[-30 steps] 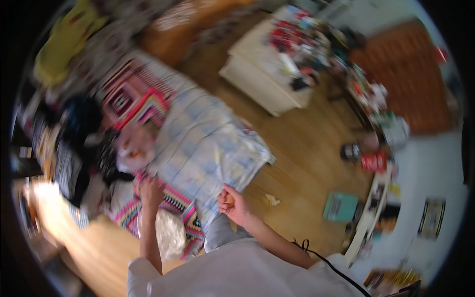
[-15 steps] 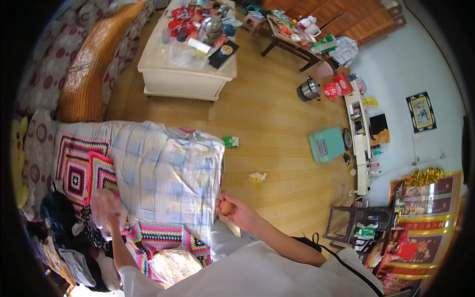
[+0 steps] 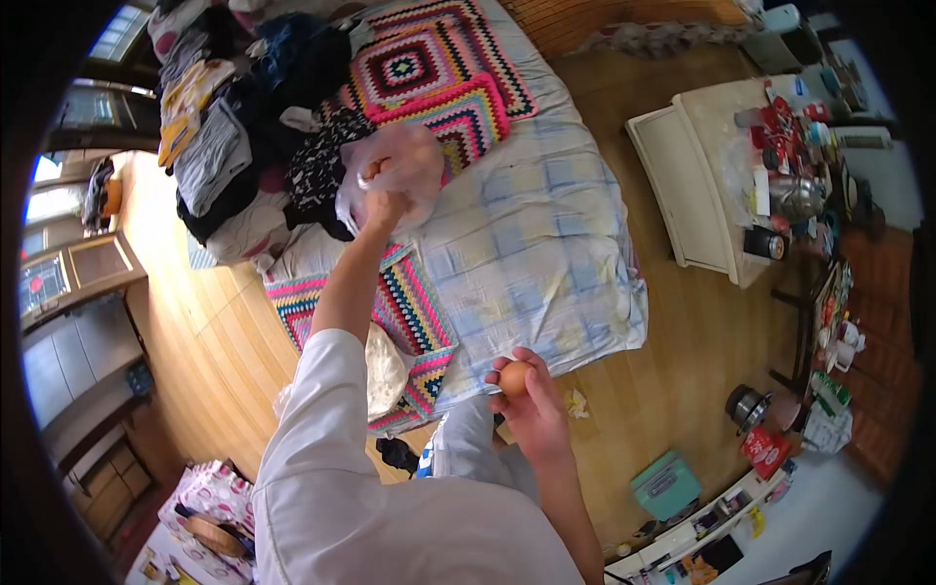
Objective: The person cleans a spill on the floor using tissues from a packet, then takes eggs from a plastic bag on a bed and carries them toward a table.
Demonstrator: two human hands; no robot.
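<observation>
My right hand [image 3: 531, 405] is closed around a brown egg [image 3: 514, 378], held over the near edge of the bed. My left hand [image 3: 387, 207] stretches forward to a thin, see-through pinkish plastic bag [image 3: 414, 161] and grips it near its opening. Something orange-brown shows through the film by the fingers; whether it is an egg or part of the hand I cannot tell. Behind and under the bag lie a crocheted blanket [image 3: 405, 68] in bright squares and a black-and-white patterned cloth [image 3: 327, 156].
A plaid sheet [image 3: 536, 214] covers the bed. Piled clothes [image 3: 219, 146] lie at the left. Near my lap are another crocheted piece [image 3: 414, 302] and a pale round item [image 3: 386, 375]. A cluttered white table [image 3: 682, 185] stands right; a teal case [image 3: 666, 486] sits on the floor.
My view has swung to the left, so the bed now fills the middle. My right hand still holds the egg, and my left hand stays at the plastic bag.
</observation>
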